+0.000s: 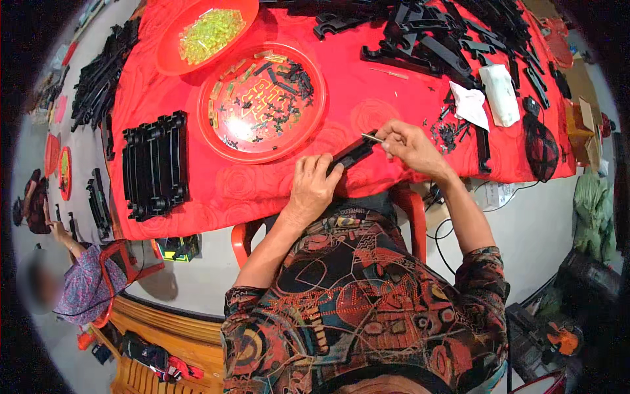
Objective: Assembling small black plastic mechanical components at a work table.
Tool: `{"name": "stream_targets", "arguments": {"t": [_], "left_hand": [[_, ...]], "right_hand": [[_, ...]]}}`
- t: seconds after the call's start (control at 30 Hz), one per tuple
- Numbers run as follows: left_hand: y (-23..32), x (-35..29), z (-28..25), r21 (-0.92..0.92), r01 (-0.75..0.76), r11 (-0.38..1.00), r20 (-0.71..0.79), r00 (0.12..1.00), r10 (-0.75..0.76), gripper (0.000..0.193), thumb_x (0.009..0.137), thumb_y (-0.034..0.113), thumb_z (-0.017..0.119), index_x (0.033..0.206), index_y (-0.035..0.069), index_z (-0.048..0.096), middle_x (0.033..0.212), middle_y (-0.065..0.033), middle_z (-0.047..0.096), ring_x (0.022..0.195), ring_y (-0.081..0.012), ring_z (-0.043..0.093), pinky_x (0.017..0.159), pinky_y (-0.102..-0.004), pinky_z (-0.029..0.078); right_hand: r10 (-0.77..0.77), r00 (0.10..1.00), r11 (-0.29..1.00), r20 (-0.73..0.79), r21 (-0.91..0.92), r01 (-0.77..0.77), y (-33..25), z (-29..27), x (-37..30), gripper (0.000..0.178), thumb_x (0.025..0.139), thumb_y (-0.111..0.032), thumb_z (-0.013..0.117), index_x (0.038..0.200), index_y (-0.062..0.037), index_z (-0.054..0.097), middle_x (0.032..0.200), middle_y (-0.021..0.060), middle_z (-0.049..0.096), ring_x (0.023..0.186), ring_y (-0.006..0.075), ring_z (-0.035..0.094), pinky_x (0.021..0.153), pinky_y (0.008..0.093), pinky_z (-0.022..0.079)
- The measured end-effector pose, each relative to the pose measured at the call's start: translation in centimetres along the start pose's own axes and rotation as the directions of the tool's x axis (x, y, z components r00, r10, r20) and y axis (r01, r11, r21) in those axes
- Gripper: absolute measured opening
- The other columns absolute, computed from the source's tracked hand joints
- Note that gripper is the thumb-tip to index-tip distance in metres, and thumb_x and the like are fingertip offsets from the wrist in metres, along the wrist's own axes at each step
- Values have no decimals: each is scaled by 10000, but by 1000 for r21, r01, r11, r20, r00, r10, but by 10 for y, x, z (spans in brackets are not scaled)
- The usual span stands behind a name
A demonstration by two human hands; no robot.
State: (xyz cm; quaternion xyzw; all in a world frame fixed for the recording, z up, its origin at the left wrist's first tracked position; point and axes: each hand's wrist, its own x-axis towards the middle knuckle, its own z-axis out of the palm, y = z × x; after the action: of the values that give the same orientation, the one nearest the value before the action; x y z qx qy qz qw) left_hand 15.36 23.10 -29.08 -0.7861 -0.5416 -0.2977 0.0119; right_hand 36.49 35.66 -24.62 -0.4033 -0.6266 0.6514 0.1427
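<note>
Head view, my only feed. I find the black bar (350,157) above the near edge of the red-covered surface (377,98), just in front of the person's body. The left hand (312,186) has its grip closed around the bar's near part; the right hand's grip (408,148) is pinched on a thin metal tool (373,137), whose tip lies at the far end of the bar. Whether the tip is pressing in or only resting there, I cannot tell.

On progress: the bar in hand appears part-worked. At the left edge, a neat row of black bars (155,165) lies side by side; I judge these to be handled already, though their fittings cannot be verified at this size. At the upper right, a loose pile of black bars (426,39) suggests considerable stock left.

Small parts remain available: black pieces (281,117) in the round red tray (262,157), yellow-green pieces (210,34) in the red bowl (165,58), and a scatter of dark bits (449,136) beside the white tissue (470,105). I record the count as undetermined.
</note>
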Motion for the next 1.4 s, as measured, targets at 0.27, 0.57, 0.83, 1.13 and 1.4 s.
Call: {"name": "stream_targets", "arguments": {"t": [0.27, 0.57, 0.83, 1.13, 1.4], "left_hand": [[-7, 3, 1, -37, 58, 998, 197, 979, -50, 275, 756, 112, 576, 1029, 84, 597, 940, -102, 520, 835, -267, 492, 696, -388, 413], [-6, 5, -1, 15, 39, 999, 265, 963, -41, 338, 738, 83, 573, 1075, 98, 581, 935, -106, 494, 841, -274, 484, 689, -383, 423], [-1, 6, 1, 43, 71, 997, 251, 965, -80, 351, 726, 83, 584, 1076, 59, 573, 969, -134, 501, 843, -290, 490, 706, -389, 431], [-2, 5, 3, 11, 92, 996, 269, 959, -92, 382, 724, 67, 584, 1106, 52, 573, 969, -137, 497, 866, -295, 483, 716, -388, 429], [-3, 11, 2, -57, 141, 988, 295, 948, -118, 372, 717, 42, 576, 1089, 45, 588, 956, -133, 490, 879, -292, 475, 722, -380, 421]], "right_hand": [[-337, 941, 706, -39, -672, 226, -2, 7, -4, 94, 820, -116, 558, 905, -79, 579, 748, 48, 561, 705, 179, 563, 623, 314, 450], [-443, 888, 397, 126, -860, 320, -2, 25, 14, 149, 746, -214, 636, 806, -95, 572, 757, 68, 539, 781, 264, 556, 679, 396, 437], [-412, 898, 379, 153, -868, 322, -1, 27, 22, 154, 742, -212, 635, 786, -87, 557, 764, 76, 550, 797, 274, 559, 679, 407, 440], [-404, 899, 365, 170, -871, 329, -5, 28, 27, 125, 737, -196, 610, 777, -80, 587, 751, 104, 588, 768, 297, 599, 631, 430, 459], [-180, 961, 349, 209, -900, 262, -13, 31, 37, 150, 738, -192, 613, 801, -63, 571, 802, 109, 586, 797, 315, 601, 621, 451, 463]]}}
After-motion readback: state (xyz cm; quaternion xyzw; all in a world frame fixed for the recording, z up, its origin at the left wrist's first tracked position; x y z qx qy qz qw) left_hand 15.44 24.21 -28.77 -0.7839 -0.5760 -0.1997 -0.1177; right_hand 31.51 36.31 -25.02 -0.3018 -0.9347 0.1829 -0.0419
